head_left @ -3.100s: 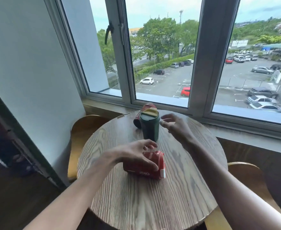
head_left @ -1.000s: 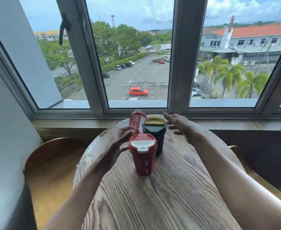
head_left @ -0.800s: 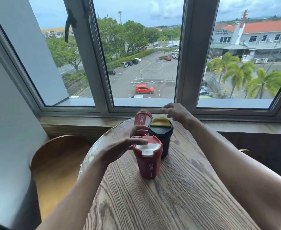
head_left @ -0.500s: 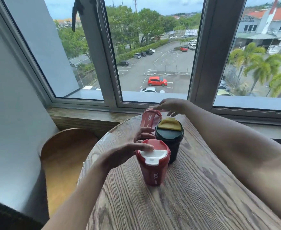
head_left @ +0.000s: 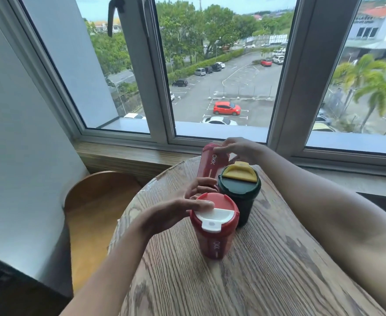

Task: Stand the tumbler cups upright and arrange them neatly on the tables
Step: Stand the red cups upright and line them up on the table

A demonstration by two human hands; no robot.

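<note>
Three tumblers sit on our round wooden desk [head_left: 267, 281]. Our left hand [head_left: 169, 215] rests released fingers on the near red tumbler [head_left: 213, 226], upright at centre. At one o'clock, touching it, stands the green tumbler [head_left: 239, 190]. At twelve, our right hand [head_left: 242, 148] grasps the far red tumbler [head_left: 211, 165], bottom end uppermost.

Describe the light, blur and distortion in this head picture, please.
Head view: daylight from the window lights the wooden table evenly, with only soft shadows; the wide lens bows the window frames outward; the right hand on the far red tumbler is slightly blurred; the near red tumbler looks sharp.
</note>
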